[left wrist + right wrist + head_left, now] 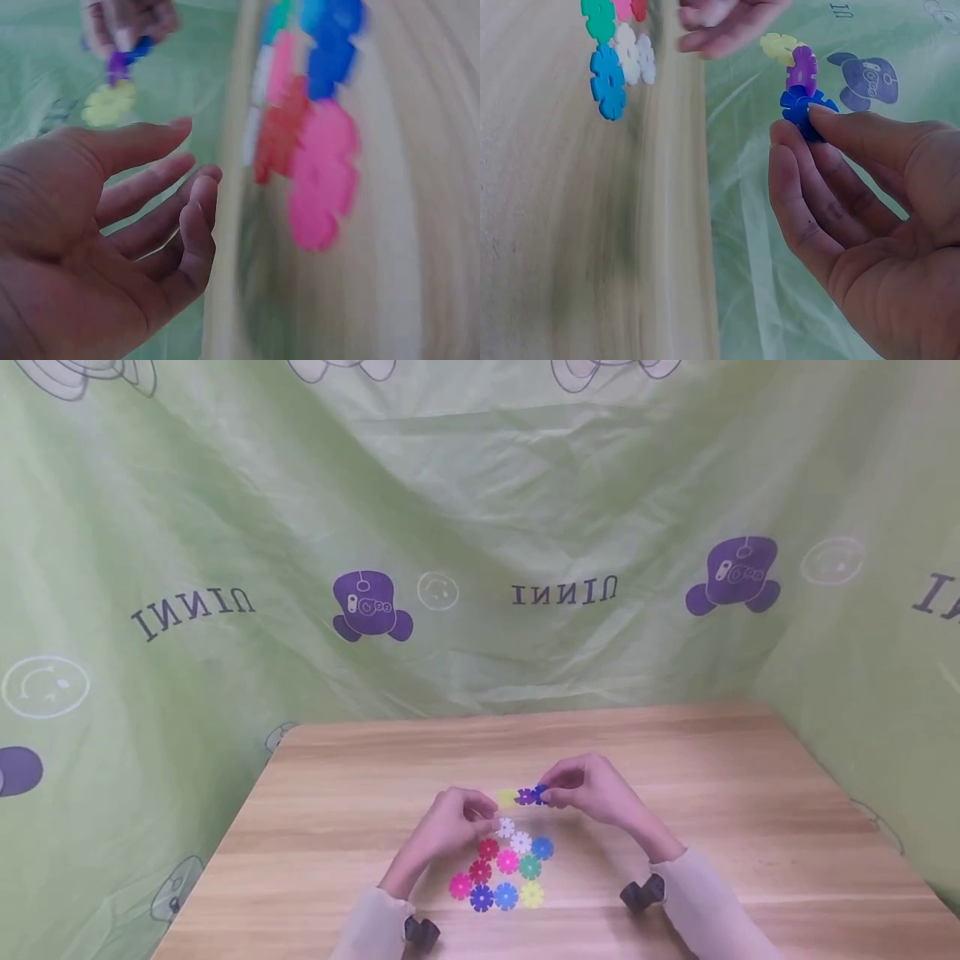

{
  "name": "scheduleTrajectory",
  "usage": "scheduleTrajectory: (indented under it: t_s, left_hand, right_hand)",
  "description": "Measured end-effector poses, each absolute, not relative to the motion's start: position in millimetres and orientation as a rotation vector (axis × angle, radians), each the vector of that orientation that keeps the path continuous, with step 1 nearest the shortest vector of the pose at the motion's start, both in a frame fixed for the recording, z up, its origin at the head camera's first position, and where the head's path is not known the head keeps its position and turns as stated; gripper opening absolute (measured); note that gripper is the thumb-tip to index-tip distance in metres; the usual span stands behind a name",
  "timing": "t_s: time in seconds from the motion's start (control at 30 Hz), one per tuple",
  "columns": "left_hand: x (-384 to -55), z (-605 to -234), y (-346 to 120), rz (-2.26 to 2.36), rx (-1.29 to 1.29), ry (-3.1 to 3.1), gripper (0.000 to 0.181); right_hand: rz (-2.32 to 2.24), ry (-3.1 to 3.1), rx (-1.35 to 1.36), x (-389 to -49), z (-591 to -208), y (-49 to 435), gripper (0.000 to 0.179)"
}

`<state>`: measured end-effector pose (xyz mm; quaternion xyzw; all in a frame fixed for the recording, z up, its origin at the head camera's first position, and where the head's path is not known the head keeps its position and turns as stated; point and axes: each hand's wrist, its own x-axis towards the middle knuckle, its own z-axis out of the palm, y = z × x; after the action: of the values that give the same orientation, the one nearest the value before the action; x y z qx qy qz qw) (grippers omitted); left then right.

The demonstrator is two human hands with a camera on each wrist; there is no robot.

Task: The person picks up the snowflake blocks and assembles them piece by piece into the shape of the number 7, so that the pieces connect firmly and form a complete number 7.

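Blue end pinched, left hand free

The right hand (588,787) pinches, thumb against fingers, the blue end (796,106) of a short chain at the far side of the table (337,827). A purple disc (802,70) comes next, then a yellow disc (778,47) at the chain's left end. The left hand (453,820) is half open, fingers loosely bent, thumb apart, with nothing between them.

To handle the chain well, I would keep the pinch near the blue rim, firm but not bending, and support the yellow end before pressing any slot, since the joints may twist. Slots are best lined up squarely, then pushed evenly.

The head view shows the whole group of discs (507,861) nearer on the table, and makes the left fingertips look close to the far white disc (506,827). The left wrist view, though blurred, shows that hand's empty gap. The right wrist view alone shows the pinch clearly and the chain raised, yet whether the blue end is one disc or two I cannot tell.
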<state>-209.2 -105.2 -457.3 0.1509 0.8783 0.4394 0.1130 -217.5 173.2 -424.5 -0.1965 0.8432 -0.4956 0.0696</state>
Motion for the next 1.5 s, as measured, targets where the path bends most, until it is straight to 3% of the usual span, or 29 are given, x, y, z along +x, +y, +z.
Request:
scheduleTrajectory:
  t_s: [0.43, 0.93, 1.27, 1.5]
  left_hand:
    - [-226, -472, -103, 1.052, 0.591, 2.577, 0.029]
    - [-230, -468, -96, 1.037, 0.549, 2.539, 0.017]
    - [-218, -462, -100, 1.320, 0.409, 2.496, 0.009]
    - [-215, -441, -112, 1.677, 0.182, 2.309, 0.021]
  right_hand:
    - [-1.513, 2.528, -0.579, -213, -420, 173, 0.016]
    - [-1.520, 2.521, -0.583, -214, -422, 176, 0.016]
    - [-1.527, 2.504, -0.588, -213, -424, 174, 0.018]
    - [-1.511, 2.526, -0.571, -214, -419, 176, 0.016]
